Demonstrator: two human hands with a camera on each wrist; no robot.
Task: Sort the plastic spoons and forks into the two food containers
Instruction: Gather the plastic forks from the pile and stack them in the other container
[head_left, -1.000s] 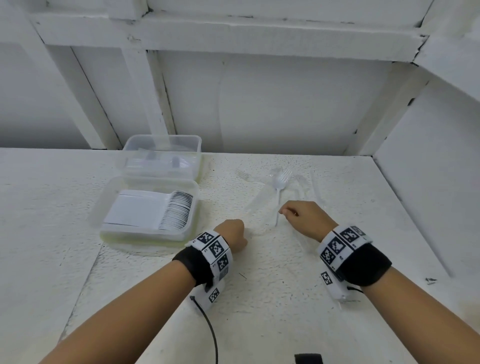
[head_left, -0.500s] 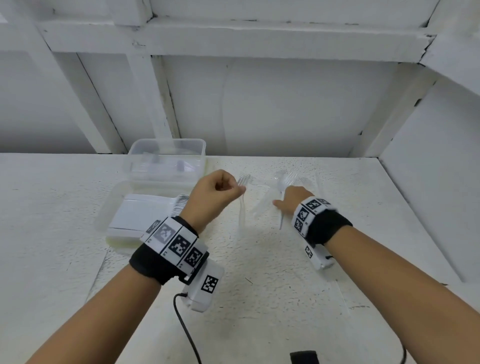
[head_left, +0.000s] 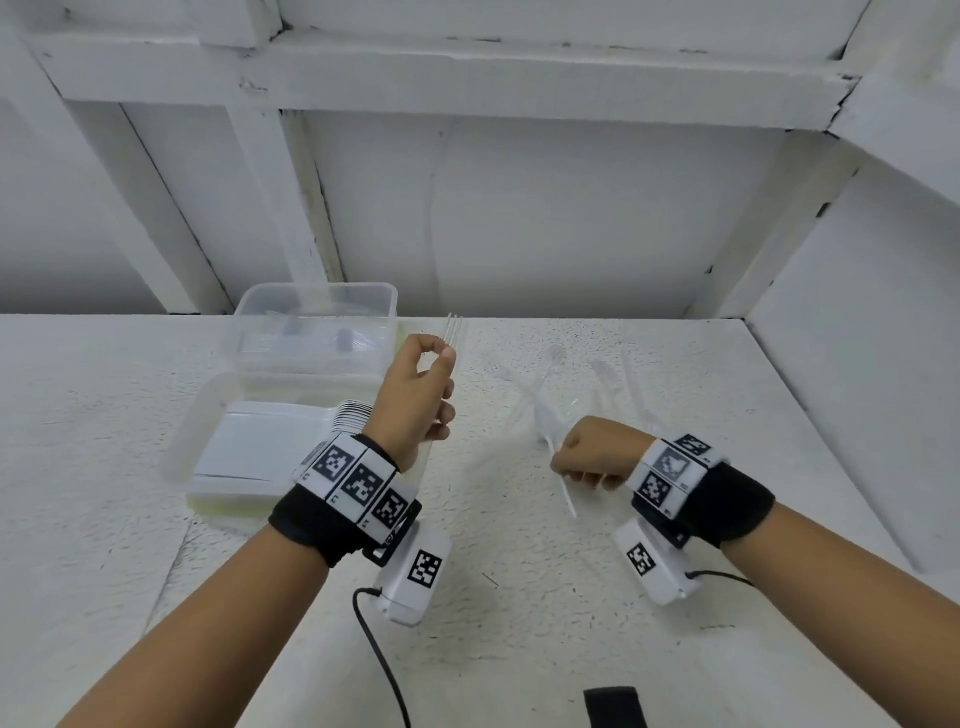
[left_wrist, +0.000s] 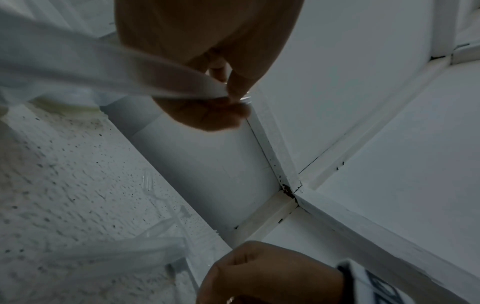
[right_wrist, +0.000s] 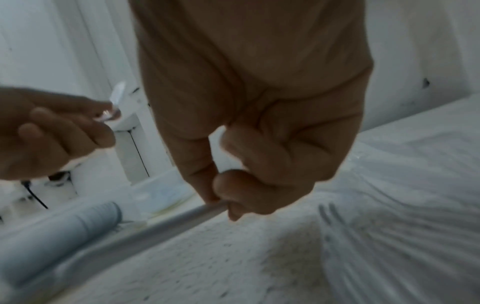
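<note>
My left hand is raised above the table and pinches a clear plastic fork, tines up; the same fork's handle crosses the left wrist view. My right hand is a fist round the handle of a clear utensil, also gripped in the right wrist view; I cannot tell whether it is a fork or a spoon. Several clear forks and spoons lie in a loose pile beyond the right hand. The near container holds stacked white spoons. Clear cutlery lies in the far container.
The two containers stand side by side at the left of the white rough table, against the back wall. A white side wall closes the right. A black cable trails from the left wrist camera.
My left hand lifted a fork off the table and carried it left, toward the containers. My right hand reached into the pile, then drew back toward me gripping a utensil.
</note>
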